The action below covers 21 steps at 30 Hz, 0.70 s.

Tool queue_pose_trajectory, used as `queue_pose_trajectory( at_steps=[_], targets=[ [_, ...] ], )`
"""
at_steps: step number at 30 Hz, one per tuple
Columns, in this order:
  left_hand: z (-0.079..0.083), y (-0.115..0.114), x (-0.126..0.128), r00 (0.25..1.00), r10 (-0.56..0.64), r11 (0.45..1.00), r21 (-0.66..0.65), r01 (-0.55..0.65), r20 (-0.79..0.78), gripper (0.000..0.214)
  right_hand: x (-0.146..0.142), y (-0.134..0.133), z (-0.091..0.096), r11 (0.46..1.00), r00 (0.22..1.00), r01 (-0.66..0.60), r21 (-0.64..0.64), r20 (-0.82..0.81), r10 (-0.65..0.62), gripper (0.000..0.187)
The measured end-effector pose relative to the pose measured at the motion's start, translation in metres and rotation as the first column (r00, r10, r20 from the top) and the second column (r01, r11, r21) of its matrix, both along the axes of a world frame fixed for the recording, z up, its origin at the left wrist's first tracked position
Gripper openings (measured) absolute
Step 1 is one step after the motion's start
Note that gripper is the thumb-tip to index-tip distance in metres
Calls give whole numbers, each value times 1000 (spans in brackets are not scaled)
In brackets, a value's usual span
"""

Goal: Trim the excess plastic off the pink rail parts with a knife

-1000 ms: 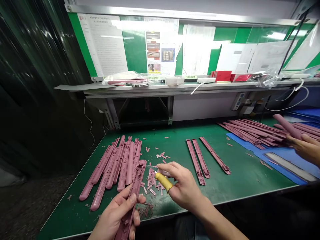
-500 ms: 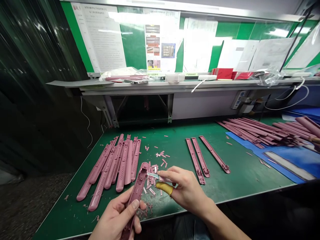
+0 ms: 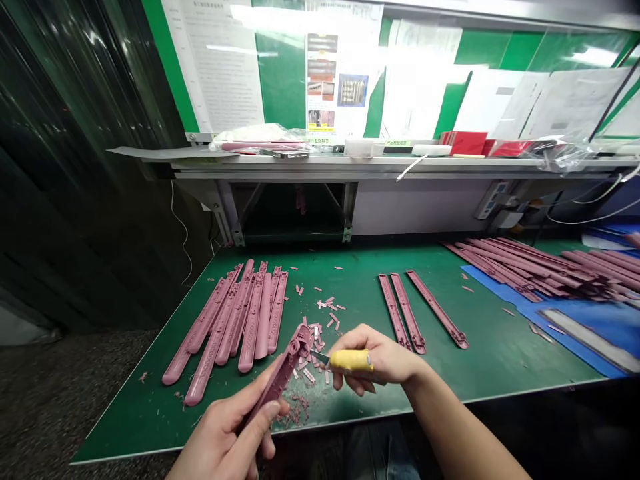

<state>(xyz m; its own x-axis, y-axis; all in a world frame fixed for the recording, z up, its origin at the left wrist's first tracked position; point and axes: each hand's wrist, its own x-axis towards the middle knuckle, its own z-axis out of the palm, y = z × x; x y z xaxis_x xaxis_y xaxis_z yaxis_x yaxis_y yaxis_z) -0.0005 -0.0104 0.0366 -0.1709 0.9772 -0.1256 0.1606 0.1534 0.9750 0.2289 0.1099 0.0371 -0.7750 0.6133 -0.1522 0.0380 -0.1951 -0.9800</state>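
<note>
My left hand (image 3: 240, 427) is closed around a long pink plastic shell (image 3: 284, 372), tilted with its far end raised above the bench. My right hand (image 3: 377, 360), with a yellow cover on the thumb, grips a knife (image 3: 321, 357); most of its handle is hidden by the fingers. The blade points left at the shell's far end, and I cannot tell whether it touches. Small pink plastic scraps (image 3: 309, 375) lie beneath and beyond the blade. Left of the shell is a group of similar pink shells (image 3: 247, 340), mostly hollow side up.
On the green bench (image 3: 345, 267), several narrow pink strips (image 3: 407, 313) lie to the right. A larger pile of pink strips (image 3: 530, 263) rests around a blue sheet (image 3: 570, 337) at far right. A shelf (image 3: 385, 167) with papers, bags and red boxes runs along the back.
The shell in my left hand has rolled, showing its side more. My right hand has turned, bringing the yellow-covered thumb on top, and the knife has shifted slightly. The whole view has shifted too.
</note>
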Motion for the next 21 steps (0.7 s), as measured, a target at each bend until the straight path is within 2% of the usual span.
queue_pose_trajectory(
  at_steps=[2,4,6,8,10,11,12,13,14,15,16,17,18,19,21],
  targets=[
    [3,-2,1,999,-17,1000,20,18,-38,57,0,4,-7,985,994,-111,-134,-26,109,35],
    [5,-3,1,997,-45,999,17,46,-66,58,-1,7,-18,961,982,-184,-208,-78,172,46],
    [6,-3,-3,996,-62,998,-4,62,-69,59,-3,5,-28,958,980,-187,-218,-108,166,57],
    [4,0,-13,993,-93,995,-34,90,-76,57,-5,-1,-32,972,987,-110,-205,-134,84,59],
    [4,6,-27,970,-183,983,-49,178,-161,53,-8,-11,-25,993,992,23,-115,-118,-36,52],
    [4,11,-35,942,-230,973,-45,226,-246,49,-11,-16,-20,996,993,92,12,-80,-91,46],
    [5,15,-43,896,-272,960,-33,278,-352,46,-14,-21,-14,968,989,145,203,-28,-143,41],
    [6,20,-50,833,-295,944,-10,329,-468,43,-17,-25,-8,885,979,169,435,27,-200,40],
    [8,24,-56,760,-297,926,19,377,-578,41,-21,-27,-3,742,963,150,654,72,-258,41],
    [10,28,-62,683,-280,904,53,423,-674,41,-25,-28,0,571,944,98,815,106,-313,43],
    [13,30,-66,603,-254,876,84,475,-756,41,-30,-28,2,409,922,28,912,134,-363,44],
    [17,33,-70,521,-222,839,110,532,-824,42,-33,-27,4,281,900,-45,959,161,-404,44],
    [20,34,-74,443,-177,797,136,588,-879,44,-37,-25,4,186,880,-112,976,184,-437,42],
    [24,35,-77,372,-115,751,164,639,-921,48,-39,-23,4,112,864,-167,980,200,-461,39],
    [32,36,-83,248,20,658,200,726,-969,60,-42,-20,6,-2,851,-230,973,200,-485,34]
  ],
)
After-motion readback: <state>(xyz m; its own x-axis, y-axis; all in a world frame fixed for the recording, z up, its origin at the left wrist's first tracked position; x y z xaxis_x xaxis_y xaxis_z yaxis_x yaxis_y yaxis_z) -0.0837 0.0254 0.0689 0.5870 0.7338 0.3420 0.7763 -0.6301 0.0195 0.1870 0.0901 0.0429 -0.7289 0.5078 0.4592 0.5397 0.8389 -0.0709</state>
